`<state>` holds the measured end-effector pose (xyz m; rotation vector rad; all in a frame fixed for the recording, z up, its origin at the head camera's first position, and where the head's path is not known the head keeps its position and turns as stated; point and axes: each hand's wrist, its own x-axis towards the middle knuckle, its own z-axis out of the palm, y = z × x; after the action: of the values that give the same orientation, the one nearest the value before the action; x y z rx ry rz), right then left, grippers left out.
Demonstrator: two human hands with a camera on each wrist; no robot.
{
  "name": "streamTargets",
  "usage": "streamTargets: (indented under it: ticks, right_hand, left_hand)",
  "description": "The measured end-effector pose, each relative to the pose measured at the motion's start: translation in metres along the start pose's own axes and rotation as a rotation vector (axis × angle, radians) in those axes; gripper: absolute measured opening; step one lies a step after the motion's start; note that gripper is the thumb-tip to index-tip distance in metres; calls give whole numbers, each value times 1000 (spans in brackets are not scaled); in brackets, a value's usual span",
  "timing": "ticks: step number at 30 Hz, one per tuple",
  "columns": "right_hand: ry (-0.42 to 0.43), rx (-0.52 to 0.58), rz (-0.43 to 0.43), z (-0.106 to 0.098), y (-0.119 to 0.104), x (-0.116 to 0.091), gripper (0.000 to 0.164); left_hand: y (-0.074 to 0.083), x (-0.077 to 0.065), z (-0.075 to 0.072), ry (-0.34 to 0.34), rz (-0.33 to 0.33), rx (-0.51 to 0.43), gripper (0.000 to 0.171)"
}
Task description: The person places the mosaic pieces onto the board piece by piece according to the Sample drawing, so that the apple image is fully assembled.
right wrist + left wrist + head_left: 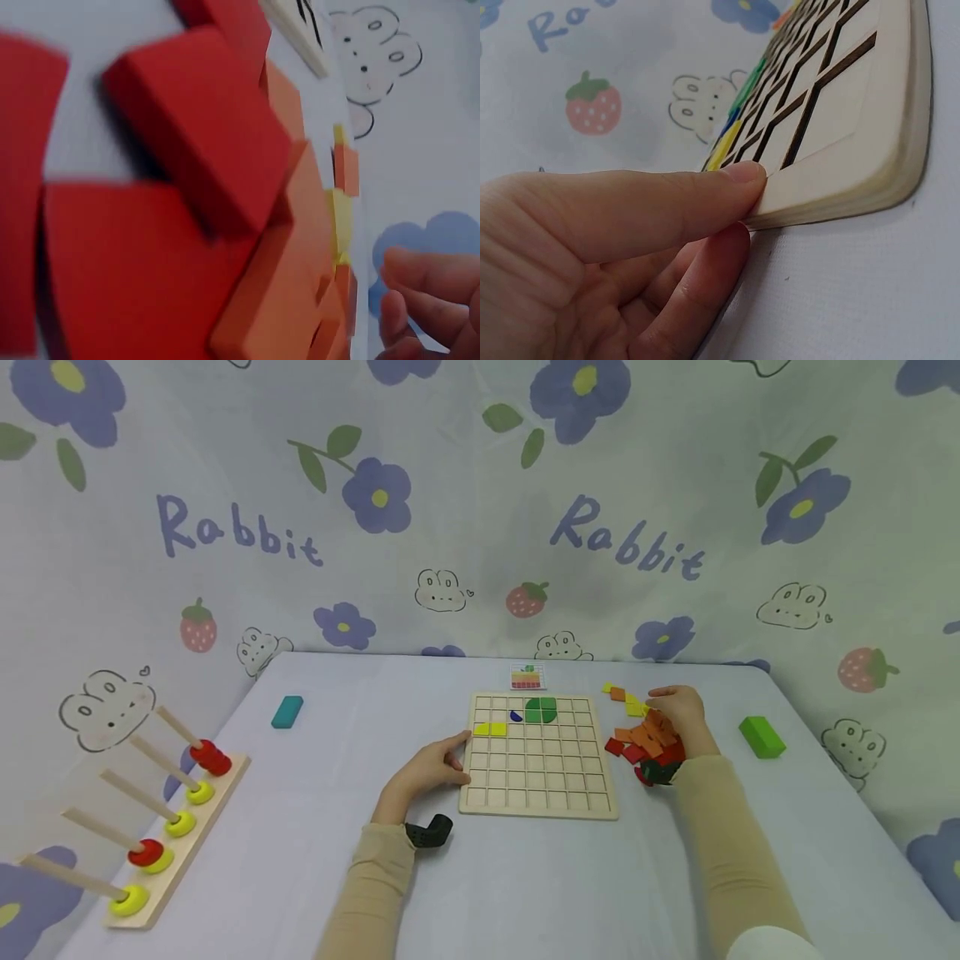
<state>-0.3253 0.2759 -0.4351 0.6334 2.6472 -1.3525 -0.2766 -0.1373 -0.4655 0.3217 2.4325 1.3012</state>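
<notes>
My left hand (pixel 427 768) pinches the left edge of a wooden grid board (pixel 540 781); in the left wrist view the thumb (pixel 742 176) lies on the rim, with a finger against its side. Two yellow squares (pixel 491 729), a small dark blue piece (pixel 516 716) and a rounded green shape (pixel 541 710) sit on the board. Over the far side of a loose heap hovers my right hand (pixel 681 710), fingertips near yellow pieces (pixel 634 705), nothing showing between them. Orange pieces (pixel 281 285) and red pieces (pixel 199 127) fill that heap, partly hidden by the right wrist.
A small pattern card (pixel 527 677) lies behind the board. On the left stands a peg stand (pixel 187 852) with red and yellow rings, and a teal block (pixel 287 712) lies farther back. A green block (pixel 762 737) rests at the right. Printed cloth hangs behind.
</notes>
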Motion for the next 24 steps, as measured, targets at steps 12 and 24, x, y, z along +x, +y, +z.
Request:
streamTargets:
  ticks: [12, 24]
  right_hand:
    - [-88, -248, -171, -1, 3, -2, 39]
    - [-22, -42, -278, 16, -18, -13, 32]
  left_hand:
    - [1, 0, -1, 10, -23, -8, 82]
    - [2, -1, 0, 3, -24, -1, 81]
